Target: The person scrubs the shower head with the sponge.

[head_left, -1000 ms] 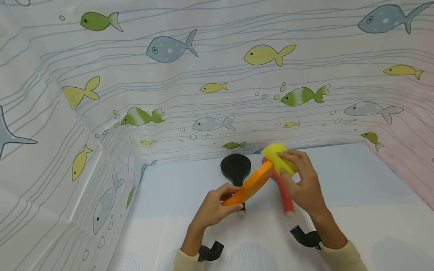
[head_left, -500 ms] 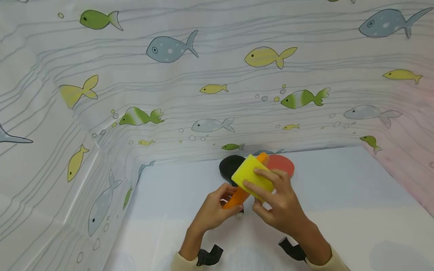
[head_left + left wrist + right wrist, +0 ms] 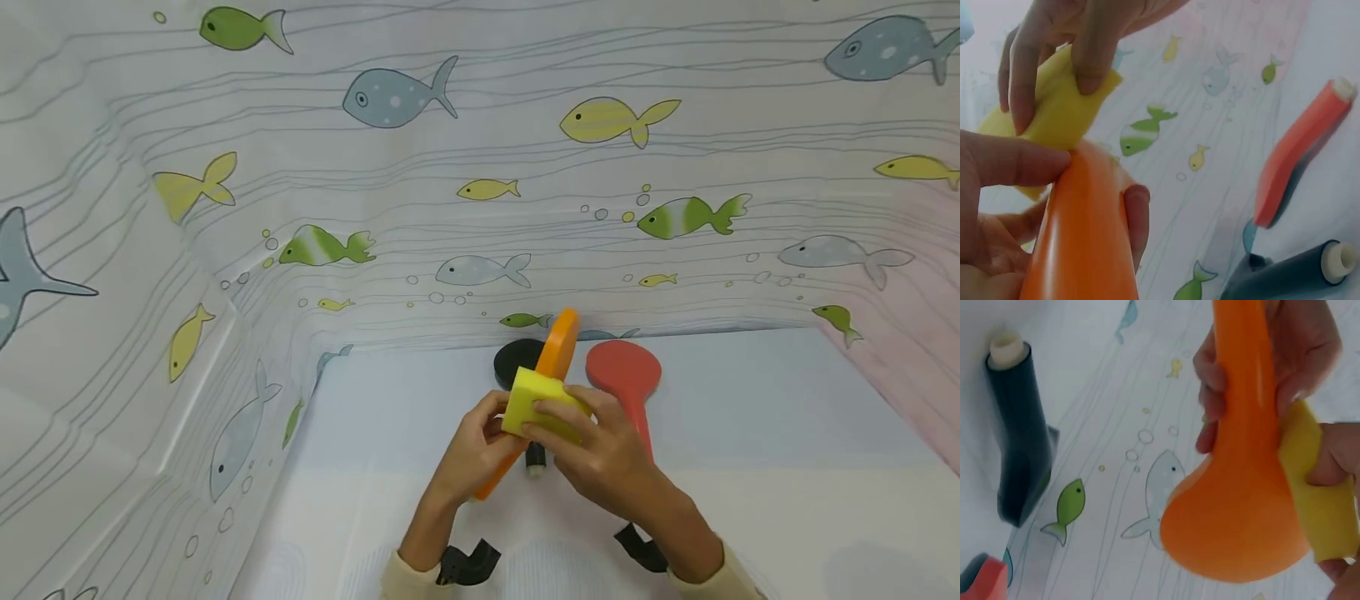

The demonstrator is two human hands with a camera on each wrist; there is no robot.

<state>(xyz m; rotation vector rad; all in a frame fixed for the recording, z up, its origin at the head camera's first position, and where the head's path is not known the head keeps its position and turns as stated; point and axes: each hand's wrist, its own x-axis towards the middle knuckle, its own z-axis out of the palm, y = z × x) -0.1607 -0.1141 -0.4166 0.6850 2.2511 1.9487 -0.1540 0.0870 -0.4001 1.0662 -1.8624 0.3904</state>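
Sponge [image 3: 528, 402] and right hand [image 3: 607, 457] have shifted down the orange paddle [image 3: 559, 346] toward its handle since half a second earlier; even pressure and a steady handle would seem to suit the stroke best. At left, the left hand [image 3: 467, 454] curls its fingers round the handle, near a black paddle [image 3: 514, 360]; the right hand, fingers slightly parted, grips the sponge against the orange paddle, beside a red paddle [image 3: 624, 371]
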